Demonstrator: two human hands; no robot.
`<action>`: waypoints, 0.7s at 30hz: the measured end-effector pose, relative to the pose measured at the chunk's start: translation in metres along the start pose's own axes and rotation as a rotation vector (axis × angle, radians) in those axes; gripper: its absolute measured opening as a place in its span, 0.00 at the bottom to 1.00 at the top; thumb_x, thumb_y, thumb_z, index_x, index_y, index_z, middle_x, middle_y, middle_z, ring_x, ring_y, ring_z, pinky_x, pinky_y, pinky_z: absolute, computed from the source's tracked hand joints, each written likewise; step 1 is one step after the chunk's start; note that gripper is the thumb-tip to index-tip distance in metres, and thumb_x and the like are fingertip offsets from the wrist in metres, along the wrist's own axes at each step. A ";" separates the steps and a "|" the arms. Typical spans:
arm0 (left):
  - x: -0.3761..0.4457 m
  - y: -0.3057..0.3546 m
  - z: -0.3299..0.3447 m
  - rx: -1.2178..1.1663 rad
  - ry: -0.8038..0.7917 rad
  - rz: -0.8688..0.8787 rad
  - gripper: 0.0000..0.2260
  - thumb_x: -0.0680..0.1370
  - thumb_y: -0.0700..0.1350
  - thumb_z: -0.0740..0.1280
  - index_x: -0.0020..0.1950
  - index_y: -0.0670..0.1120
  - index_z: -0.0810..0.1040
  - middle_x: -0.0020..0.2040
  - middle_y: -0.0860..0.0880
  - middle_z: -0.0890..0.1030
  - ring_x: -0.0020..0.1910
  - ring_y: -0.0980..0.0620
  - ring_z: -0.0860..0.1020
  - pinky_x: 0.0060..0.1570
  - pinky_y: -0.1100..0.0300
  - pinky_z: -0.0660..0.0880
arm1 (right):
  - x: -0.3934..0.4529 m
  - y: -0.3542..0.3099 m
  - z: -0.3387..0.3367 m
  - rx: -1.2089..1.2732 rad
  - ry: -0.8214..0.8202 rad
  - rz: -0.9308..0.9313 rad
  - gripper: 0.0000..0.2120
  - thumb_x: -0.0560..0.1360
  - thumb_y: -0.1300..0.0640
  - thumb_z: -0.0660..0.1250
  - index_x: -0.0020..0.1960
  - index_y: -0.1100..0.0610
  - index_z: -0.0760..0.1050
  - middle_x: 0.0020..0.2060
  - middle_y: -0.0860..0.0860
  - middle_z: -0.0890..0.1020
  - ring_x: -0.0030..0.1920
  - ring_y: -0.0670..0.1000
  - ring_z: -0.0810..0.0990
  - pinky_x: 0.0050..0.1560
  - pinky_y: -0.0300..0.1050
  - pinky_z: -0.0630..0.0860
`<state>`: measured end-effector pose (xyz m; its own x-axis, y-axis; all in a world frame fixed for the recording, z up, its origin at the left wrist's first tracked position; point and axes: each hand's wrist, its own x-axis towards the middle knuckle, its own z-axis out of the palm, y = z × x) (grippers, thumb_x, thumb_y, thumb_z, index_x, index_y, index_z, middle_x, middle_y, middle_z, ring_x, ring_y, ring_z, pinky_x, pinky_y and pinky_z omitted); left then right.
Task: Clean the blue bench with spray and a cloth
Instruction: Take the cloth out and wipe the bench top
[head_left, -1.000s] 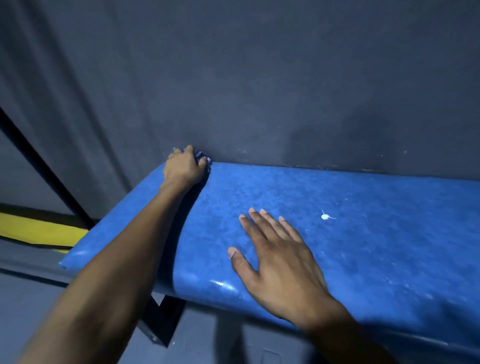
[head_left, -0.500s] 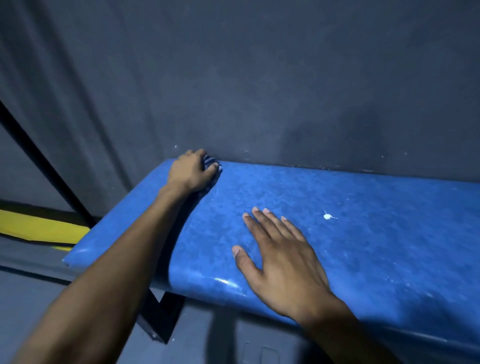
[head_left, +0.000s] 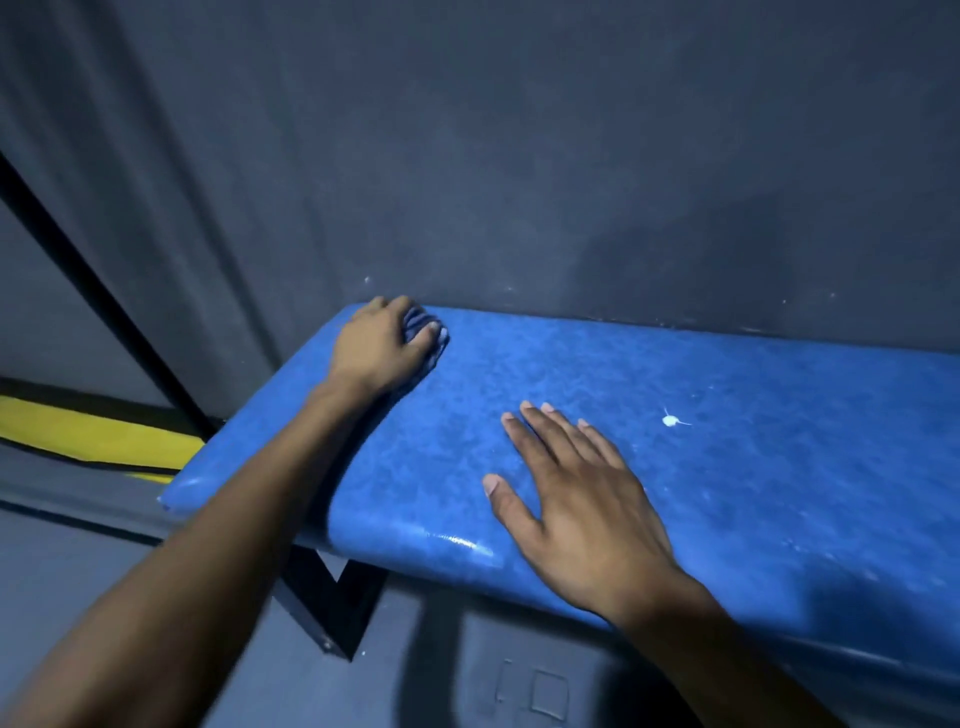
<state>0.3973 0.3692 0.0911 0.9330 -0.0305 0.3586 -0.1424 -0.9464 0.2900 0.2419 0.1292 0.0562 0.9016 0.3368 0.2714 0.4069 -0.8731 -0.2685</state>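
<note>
Bench (head_left: 727, 467) against grey wall (head_left: 519, 156), left hand (head_left: 376, 345) clutching cloth (head_left: 423, 332) at far corner, right hand (head_left: 582, 504) flat, fingers spread, white speck (head_left: 670, 420) just beyond.

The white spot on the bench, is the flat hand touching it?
Apart. In the head view, blue bench shows plainly between the right hand and the white spot.

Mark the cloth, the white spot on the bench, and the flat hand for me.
cloth (head_left: 418, 323), head view, blue folds showing between the fingers.
white spot (head_left: 670, 420), head view, its centre blob.
right hand (head_left: 582, 499), head view, back of the hand.
</note>
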 end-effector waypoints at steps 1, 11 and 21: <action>0.006 0.013 0.006 -0.001 0.005 -0.031 0.22 0.76 0.62 0.59 0.56 0.48 0.79 0.54 0.40 0.81 0.58 0.37 0.80 0.54 0.50 0.74 | 0.001 0.001 0.000 0.001 0.000 -0.001 0.35 0.80 0.34 0.44 0.82 0.49 0.58 0.82 0.47 0.58 0.82 0.45 0.51 0.81 0.50 0.48; -0.063 -0.014 -0.029 -0.081 -0.056 0.253 0.18 0.78 0.62 0.63 0.62 0.55 0.79 0.57 0.53 0.80 0.57 0.51 0.80 0.55 0.55 0.74 | 0.000 -0.001 0.001 -0.009 0.001 0.005 0.34 0.81 0.34 0.45 0.82 0.50 0.58 0.82 0.49 0.59 0.82 0.46 0.52 0.81 0.50 0.49; -0.086 0.023 -0.028 -0.132 -0.097 0.356 0.15 0.80 0.60 0.64 0.61 0.55 0.79 0.54 0.55 0.80 0.55 0.55 0.79 0.54 0.59 0.73 | -0.002 -0.001 -0.002 -0.007 0.002 0.003 0.36 0.80 0.34 0.43 0.82 0.50 0.57 0.82 0.48 0.57 0.82 0.46 0.51 0.81 0.48 0.46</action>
<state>0.3041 0.3588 0.0920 0.8433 -0.3859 0.3741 -0.4985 -0.8218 0.2760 0.2397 0.1292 0.0577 0.9027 0.3332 0.2722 0.4028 -0.8767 -0.2627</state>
